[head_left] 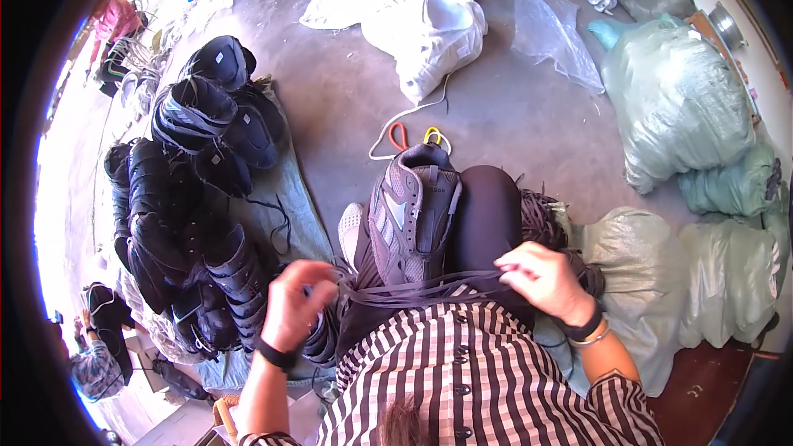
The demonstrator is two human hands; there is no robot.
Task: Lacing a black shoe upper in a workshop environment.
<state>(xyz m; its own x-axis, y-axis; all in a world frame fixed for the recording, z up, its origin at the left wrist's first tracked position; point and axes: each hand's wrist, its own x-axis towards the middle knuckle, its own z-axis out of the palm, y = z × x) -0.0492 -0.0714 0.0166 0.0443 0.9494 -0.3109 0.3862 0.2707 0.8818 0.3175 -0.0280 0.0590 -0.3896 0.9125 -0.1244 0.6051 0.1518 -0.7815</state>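
Observation:
A dark grey sneaker with a pale side stripe rests on my lap, its toe end hard to make out and its eyelets showing along the opening. Grey shoelaces stretch across my lap between my two hands. My left hand is closed with the fingers pinched at the left end of the laces. On the other side, my right hand pinches the right end between thumb and fingers. Beside the sneaker is my dark-clothed knee. A bundle of dark laces lies right of that knee.
Stacked black shoes stand on a sheet at my left. Orange and yellow loop handles show beyond the sneaker. A white sack lies ahead; stuffed pale green sacks are at the right. Other people sit farther off.

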